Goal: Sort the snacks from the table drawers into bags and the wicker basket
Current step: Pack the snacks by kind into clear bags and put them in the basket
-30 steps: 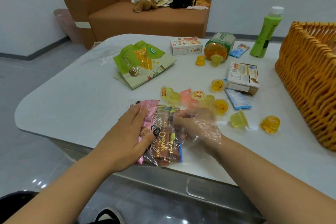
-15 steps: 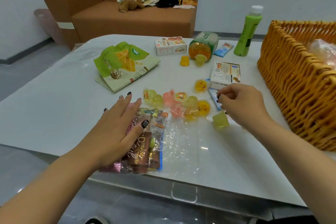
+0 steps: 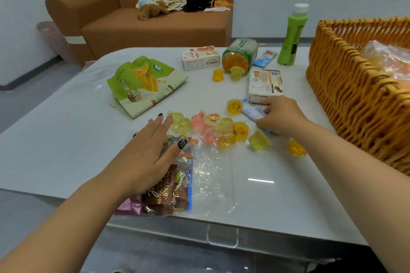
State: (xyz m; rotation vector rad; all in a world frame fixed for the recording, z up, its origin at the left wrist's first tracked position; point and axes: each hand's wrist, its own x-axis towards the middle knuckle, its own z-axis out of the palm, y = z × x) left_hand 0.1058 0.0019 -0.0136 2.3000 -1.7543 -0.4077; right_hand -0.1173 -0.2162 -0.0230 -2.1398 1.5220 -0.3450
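A clear plastic bag (image 3: 213, 175) lies on the white table (image 3: 66, 139) near its front edge, with brown and pink snack packets (image 3: 166, 195) inside its left part. My left hand (image 3: 146, 150) presses flat on those packets, fingers straight. My right hand (image 3: 279, 117) grips a blue-and-white snack packet (image 3: 251, 112) lying beside a white snack box (image 3: 265, 84). Several jelly cups (image 3: 213, 126), yellow, pink and orange, are strewn between my hands. The wicker basket (image 3: 355, 99) stands at the right with a filled clear bag (image 3: 388, 57) inside.
Farther back lie a green snack pouch (image 3: 142, 82), a white-and-orange box (image 3: 200, 57), a tipped jelly jar (image 3: 238, 55), a blue packet (image 3: 265, 58) and an upright green bottle (image 3: 292, 35). A drawer handle (image 3: 221, 237) sits under the table's front edge. A brown sofa (image 3: 142, 22) stands behind.
My right hand came out of the clear bag, moved right and away from me, and now grips the blue-and-white packet. My left hand stayed pressed on the bagged packets.
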